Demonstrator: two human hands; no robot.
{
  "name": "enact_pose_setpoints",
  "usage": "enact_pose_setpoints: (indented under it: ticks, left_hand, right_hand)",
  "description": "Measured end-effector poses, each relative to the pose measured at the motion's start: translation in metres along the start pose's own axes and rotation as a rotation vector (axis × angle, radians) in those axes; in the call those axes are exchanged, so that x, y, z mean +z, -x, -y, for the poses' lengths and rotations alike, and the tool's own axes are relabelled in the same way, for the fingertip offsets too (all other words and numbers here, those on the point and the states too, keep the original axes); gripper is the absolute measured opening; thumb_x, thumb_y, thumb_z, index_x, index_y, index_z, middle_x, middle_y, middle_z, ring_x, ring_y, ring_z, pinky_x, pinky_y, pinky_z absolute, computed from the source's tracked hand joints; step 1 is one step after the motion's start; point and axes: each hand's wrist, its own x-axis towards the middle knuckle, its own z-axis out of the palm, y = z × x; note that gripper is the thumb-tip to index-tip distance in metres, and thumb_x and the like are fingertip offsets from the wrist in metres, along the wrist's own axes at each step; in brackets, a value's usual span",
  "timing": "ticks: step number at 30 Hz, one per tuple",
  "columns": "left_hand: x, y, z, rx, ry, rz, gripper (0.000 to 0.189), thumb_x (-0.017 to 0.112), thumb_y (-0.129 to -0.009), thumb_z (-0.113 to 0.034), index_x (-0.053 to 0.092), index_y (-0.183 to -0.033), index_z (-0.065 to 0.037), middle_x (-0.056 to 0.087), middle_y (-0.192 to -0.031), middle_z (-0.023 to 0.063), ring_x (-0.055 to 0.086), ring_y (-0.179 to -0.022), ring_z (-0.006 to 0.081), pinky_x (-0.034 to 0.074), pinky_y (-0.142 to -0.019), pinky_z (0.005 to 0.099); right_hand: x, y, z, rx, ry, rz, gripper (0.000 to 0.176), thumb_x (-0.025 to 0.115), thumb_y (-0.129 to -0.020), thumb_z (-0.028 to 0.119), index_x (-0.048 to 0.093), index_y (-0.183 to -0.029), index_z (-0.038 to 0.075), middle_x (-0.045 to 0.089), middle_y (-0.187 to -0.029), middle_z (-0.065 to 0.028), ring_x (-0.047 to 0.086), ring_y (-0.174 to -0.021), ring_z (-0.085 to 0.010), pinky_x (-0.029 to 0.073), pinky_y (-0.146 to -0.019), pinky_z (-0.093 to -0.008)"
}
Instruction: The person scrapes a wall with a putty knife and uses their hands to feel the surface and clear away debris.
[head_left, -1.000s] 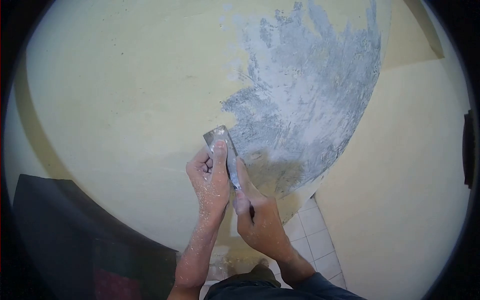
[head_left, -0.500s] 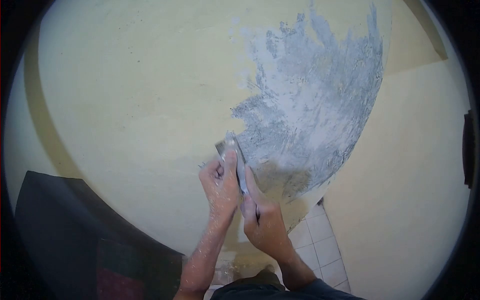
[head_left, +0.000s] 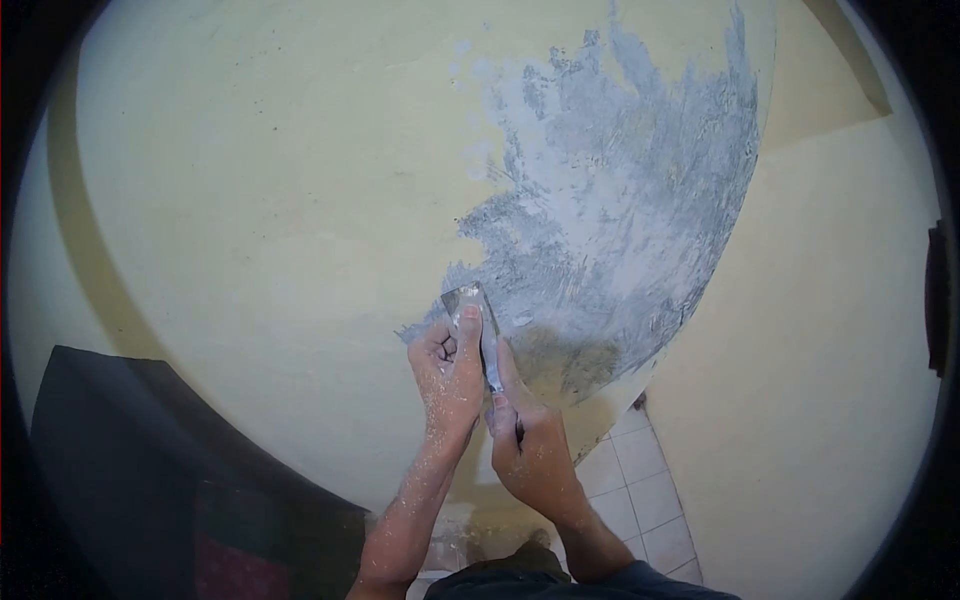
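A metal scraper (head_left: 490,345) is held against the pale yellow wall (head_left: 300,200), its wide blade pointing up at the lower left edge of a grey, scraped patch (head_left: 630,190). My left hand (head_left: 448,375) presses its thumb on the blade, with the other fingers curled. Lower down, my right hand (head_left: 528,435) is wrapped round the handle, one finger stretched along it. White flakes cover my left hand and forearm.
At the lower left stands a dark panel (head_left: 110,430) with a red and green area beside it. White floor tiles (head_left: 640,480) show at the lower right, beside another yellow wall (head_left: 810,330). A dark object (head_left: 937,300) is at the far right edge.
The scraper blade and both hands have moved slightly right and down in the view. More grey surface shows left of the blade, where yellow paint was before.
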Motion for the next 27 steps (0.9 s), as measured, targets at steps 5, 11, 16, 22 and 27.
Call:
enact_pose_setpoints:
  ticks: [5, 11, 16, 22, 27]
  left_hand:
    - [0.001, -0.008, -0.003, -0.008, 0.044, 0.052, 0.027, 0.059, -0.095, -0.022, 0.062, -0.076, -0.003, 0.054, -0.065, -0.0053, 0.043, -0.056, 0.0013, 0.033, -0.049, 0.02]
    - [0.006, -0.006, -0.014, -0.049, 0.041, 0.062, 0.032, 0.059, -0.095, -0.025, 0.059, -0.071, -0.005, 0.05, -0.064, -0.0067, 0.039, -0.057, 0.0014, 0.029, -0.049, 0.0208]
    - [0.002, -0.004, -0.009, 0.005, -0.012, 0.063, 0.034, 0.06, -0.094, -0.025, 0.059, -0.069, -0.003, 0.051, -0.063, -0.0058, 0.041, -0.056, 0.0011, 0.03, -0.048, 0.0206]
    - [0.003, -0.011, -0.019, -0.044, 0.005, 0.094, 0.038, 0.059, -0.095, -0.025, 0.057, -0.065, -0.001, 0.051, -0.056, -0.0043, 0.042, -0.052, 0.0011, 0.032, -0.046, 0.0223]
    - [-0.005, -0.001, -0.001, -0.024, -0.212, 0.177, 0.05, 0.054, -0.097, -0.034, 0.057, -0.06, -0.001, 0.05, -0.05, -0.002, 0.045, -0.049, 0.0048, 0.035, -0.045, 0.0257]
  right_hand:
    - [-0.001, -0.007, 0.008, -0.019, -0.01, -0.021, 0.05, 0.039, -0.093, 0.002, 0.033, -0.141, -0.005, 0.053, -0.067, -0.0183, 0.05, -0.057, -0.0168, 0.042, -0.055, -0.0319]
    - [0.002, -0.003, -0.003, 0.028, 0.016, -0.009, 0.052, 0.04, -0.091, 0.002, 0.03, -0.143, -0.005, 0.054, -0.069, -0.0205, 0.051, -0.056, -0.0234, 0.042, -0.054, -0.0339]
    - [0.006, 0.003, -0.007, 0.009, -0.032, -0.04, 0.056, 0.043, -0.089, 0.002, 0.029, -0.143, -0.004, 0.057, -0.072, -0.0291, 0.058, -0.056, -0.0392, 0.044, -0.054, -0.0406]
    - [0.011, -0.004, -0.006, 0.011, -0.143, -0.03, 0.053, 0.034, -0.094, 0.003, 0.025, -0.146, -0.004, 0.056, -0.077, -0.0073, 0.045, -0.056, -0.0093, 0.04, -0.052, -0.0255]
    - [0.025, -0.004, -0.031, 0.02, -0.298, -0.152, 0.054, 0.038, -0.096, 0.007, 0.022, -0.146, -0.003, 0.062, -0.078, -0.0098, 0.054, -0.054, -0.0168, 0.045, -0.053, -0.0284]
